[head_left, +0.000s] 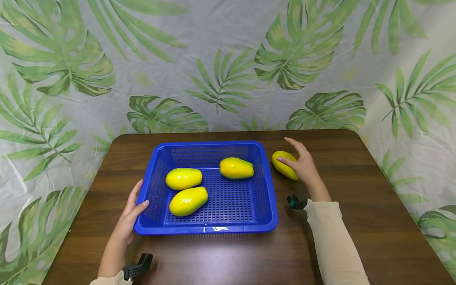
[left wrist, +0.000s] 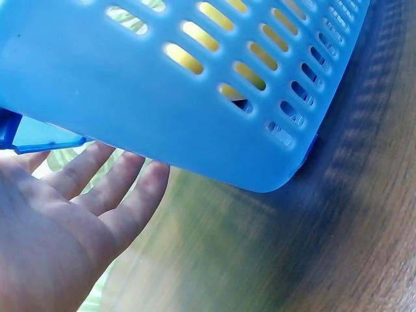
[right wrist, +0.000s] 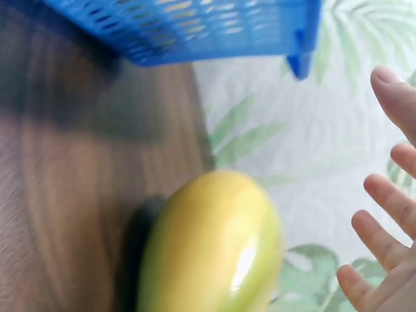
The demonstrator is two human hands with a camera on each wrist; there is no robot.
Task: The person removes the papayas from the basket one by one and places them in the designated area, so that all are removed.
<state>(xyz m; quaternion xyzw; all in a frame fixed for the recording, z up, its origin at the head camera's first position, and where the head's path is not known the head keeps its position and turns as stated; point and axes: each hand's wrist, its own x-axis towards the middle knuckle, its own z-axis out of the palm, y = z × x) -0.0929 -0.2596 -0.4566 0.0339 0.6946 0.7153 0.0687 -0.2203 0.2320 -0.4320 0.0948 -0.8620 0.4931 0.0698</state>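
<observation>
Basket [head_left: 270, 206] wall separates right grip [head_left: 303, 164], open on outside mango [head_left: 283, 166]; left grip [head_left: 130, 215] open.

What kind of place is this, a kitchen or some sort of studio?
Probably a staged recording set, not a kitchen. A wrinkled palm-leaf printed cloth backdrop hangs round a dark wooden table, which bears only a blue perforated plastic basket and glossy yellow papaya-shaped fruits, likely imitation.

Staged recording setup rather than a home, my dark wooden table [head_left: 356, 221] enclosed far, left and right by leaf-print backdrop cloth [head_left: 213, 59], strapped wrist cameras [head_left: 137, 268].
</observation>
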